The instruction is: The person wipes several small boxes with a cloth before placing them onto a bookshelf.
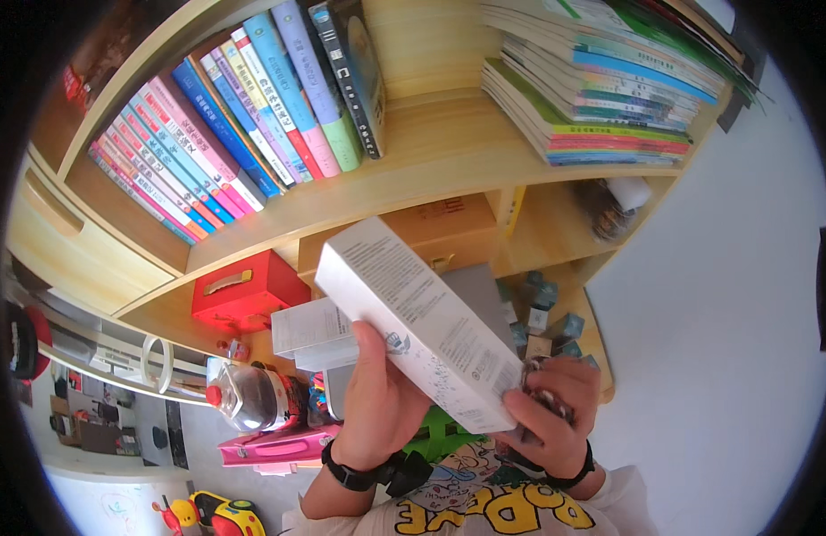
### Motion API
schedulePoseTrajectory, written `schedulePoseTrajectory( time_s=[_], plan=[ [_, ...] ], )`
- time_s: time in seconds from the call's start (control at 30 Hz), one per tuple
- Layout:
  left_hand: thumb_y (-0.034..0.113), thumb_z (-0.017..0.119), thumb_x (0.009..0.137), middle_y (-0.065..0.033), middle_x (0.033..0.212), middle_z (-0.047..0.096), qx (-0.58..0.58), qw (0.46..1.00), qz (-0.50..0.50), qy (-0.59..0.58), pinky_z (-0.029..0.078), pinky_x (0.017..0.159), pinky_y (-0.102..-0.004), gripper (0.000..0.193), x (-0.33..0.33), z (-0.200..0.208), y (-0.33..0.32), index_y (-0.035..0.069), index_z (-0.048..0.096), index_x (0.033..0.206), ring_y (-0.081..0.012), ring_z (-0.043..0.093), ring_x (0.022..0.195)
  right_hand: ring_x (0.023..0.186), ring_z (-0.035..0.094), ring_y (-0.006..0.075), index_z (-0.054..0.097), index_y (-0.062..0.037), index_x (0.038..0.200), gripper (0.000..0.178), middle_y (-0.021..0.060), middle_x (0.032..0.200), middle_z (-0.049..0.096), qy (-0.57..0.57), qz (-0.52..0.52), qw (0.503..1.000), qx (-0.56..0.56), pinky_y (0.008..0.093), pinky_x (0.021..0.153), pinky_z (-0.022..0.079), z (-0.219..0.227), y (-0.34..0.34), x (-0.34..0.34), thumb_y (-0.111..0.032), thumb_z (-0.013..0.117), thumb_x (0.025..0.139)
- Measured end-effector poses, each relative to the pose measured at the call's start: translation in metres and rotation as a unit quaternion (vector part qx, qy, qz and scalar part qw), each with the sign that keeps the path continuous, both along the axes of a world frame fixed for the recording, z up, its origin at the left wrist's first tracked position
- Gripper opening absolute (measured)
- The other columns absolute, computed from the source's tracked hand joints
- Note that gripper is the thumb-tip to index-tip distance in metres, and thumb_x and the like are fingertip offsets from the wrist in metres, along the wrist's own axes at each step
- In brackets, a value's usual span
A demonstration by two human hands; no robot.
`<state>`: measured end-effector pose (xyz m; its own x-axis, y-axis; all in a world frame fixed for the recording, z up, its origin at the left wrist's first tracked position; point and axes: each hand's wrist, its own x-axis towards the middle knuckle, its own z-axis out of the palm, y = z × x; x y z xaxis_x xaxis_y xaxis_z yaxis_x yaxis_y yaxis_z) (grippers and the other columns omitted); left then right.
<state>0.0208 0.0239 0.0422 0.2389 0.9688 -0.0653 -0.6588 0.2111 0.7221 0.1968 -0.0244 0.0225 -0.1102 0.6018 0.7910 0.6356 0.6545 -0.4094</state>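
Observation:
I hold a long white cardboard box with fine grey print in front of a wooden bookshelf. My left hand grips its lower long side, thumb up on the printed face. My right hand clasps the box's lower right end, and something small and dark is also tucked in its fingers. Both wrists wear black bands. Behind the box lie two more white boxes on the lower shelf.
A wooden bookshelf holds a leaning row of books and a flat stack of booklets. A red box, a brown carton and small teal boxes sit lower. A clear bottle stands below left.

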Motion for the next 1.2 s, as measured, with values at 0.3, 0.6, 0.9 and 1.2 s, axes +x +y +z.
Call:
schedulePoseTrajectory(
  time_s=[0.3, 0.6, 0.9, 1.2],
  plan=[
    [0.053, 0.025, 0.097, -0.0092, 0.115, 0.054, 0.001, 0.998, -0.021, -0.061, 0.044, 0.096, -0.0482, 0.056, -0.006, -0.001, 0.009, 0.010, 0.042, 0.129, -0.0250, 0.055, 0.104, 0.082, 0.054, 0.0235, 0.062, -0.0166, 0.101, 0.043, 0.0052, 0.099, 0.053, 0.051, 0.090, 0.995, -0.007, 0.0366, 0.069, 0.047, -0.003, -0.004, -0.008, -0.032, 0.082, 0.067],
    [0.060, 0.018, 0.093, -0.0096, 0.112, 0.056, 0.013, 0.982, -0.098, -0.160, 0.045, 0.095, -0.0426, 0.070, -0.012, -0.003, 0.009, 0.006, 0.042, 0.129, -0.0231, 0.056, 0.104, 0.081, 0.052, 0.0229, 0.053, -0.0074, 0.099, 0.044, 0.0132, 0.097, 0.053, 0.225, 0.046, 0.973, -0.037, 0.0345, 0.070, 0.043, -0.019, -0.005, 0.004, -0.048, 0.061, 0.084],
    [0.059, 0.019, 0.094, -0.0094, 0.115, 0.054, 0.020, 0.975, -0.130, -0.179, 0.046, 0.093, -0.0425, 0.068, -0.011, -0.006, 0.006, 0.005, 0.042, 0.129, -0.0235, 0.056, 0.104, 0.095, 0.047, 0.0206, 0.046, -0.0012, 0.113, 0.057, 0.0150, 0.110, 0.046, 0.251, 0.046, 0.960, -0.118, 0.0334, 0.084, 0.039, -0.009, -0.002, 0.002, -0.053, 0.035, 0.093],
    [0.057, 0.015, 0.095, -0.0127, 0.106, 0.059, -0.038, 0.986, -0.118, -0.114, 0.051, 0.081, -0.0364, 0.068, -0.009, 0.002, -0.004, 0.004, 0.042, 0.128, -0.0240, 0.061, 0.095, 0.111, 0.047, 0.0224, 0.027, 0.0034, 0.133, 0.072, 0.0182, 0.125, 0.045, 0.328, 0.117, 0.933, -0.094, 0.0355, 0.097, 0.036, 0.042, 0.024, -0.005, -0.045, 0.055, 0.089]
  ],
)
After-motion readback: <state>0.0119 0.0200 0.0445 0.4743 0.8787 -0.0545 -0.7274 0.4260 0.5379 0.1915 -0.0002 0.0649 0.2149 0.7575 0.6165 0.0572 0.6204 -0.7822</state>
